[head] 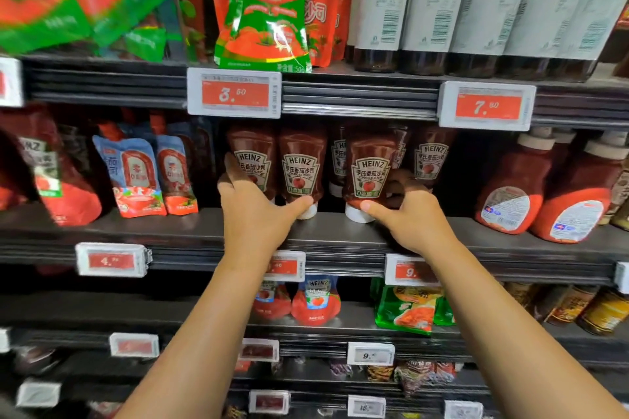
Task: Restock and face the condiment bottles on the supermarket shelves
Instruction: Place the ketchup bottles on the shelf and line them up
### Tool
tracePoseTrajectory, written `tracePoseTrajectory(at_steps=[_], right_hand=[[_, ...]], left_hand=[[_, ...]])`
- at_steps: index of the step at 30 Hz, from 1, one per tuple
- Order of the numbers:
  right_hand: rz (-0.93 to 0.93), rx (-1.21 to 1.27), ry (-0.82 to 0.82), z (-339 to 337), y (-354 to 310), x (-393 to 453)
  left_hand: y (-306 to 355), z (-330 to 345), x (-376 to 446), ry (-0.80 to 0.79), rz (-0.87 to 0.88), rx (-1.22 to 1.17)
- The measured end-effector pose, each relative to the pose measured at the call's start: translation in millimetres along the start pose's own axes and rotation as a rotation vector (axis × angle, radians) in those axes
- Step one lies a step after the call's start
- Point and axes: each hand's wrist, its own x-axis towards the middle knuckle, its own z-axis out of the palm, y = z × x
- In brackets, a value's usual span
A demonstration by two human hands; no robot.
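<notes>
Upside-down Heinz ketchup bottles with white caps stand in a row on the middle shelf (190,224). My left hand (253,214) wraps the leftmost bottle (253,150): its fingers curl round the bottle's left side and its thumb reaches the base of the second bottle (301,167). My right hand (413,218) grips the third bottle (369,170), thumb on the front just above the cap and fingers curled behind it. This bottle stands a little forward of the row. More Heinz bottles (430,156) stand behind.
Blue sauce pouches (136,173) stand left of the row and large red ketchup bottles (510,194) to the right. The shelf above holds tomato pouches (265,10) and dark bottles (439,3). Price tags (234,92) line the shelf edges. Heinz pouches (316,299) sit below.
</notes>
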Motion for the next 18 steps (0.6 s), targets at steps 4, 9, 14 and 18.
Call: tracePoseTrajectory(at_steps=[4, 9, 14, 18], right_hand=[[0.04, -0.064, 0.005, 10, -8, 2], [0.076, -0.124, -0.002, 20, -17, 3], [0.111, -0.17, -0.014, 26, -20, 1], [0.07, -0.131, 0.012, 26, -22, -4]], left_hand=[[-4, 2, 12, -0.057, -0.067, 0.003], [-5, 6, 9, -0.052, -0.053, -0.03], [-5, 8, 4, -0.02, -0.027, -0.026], [-7, 8, 3, -0.041, -0.028, -0.045]])
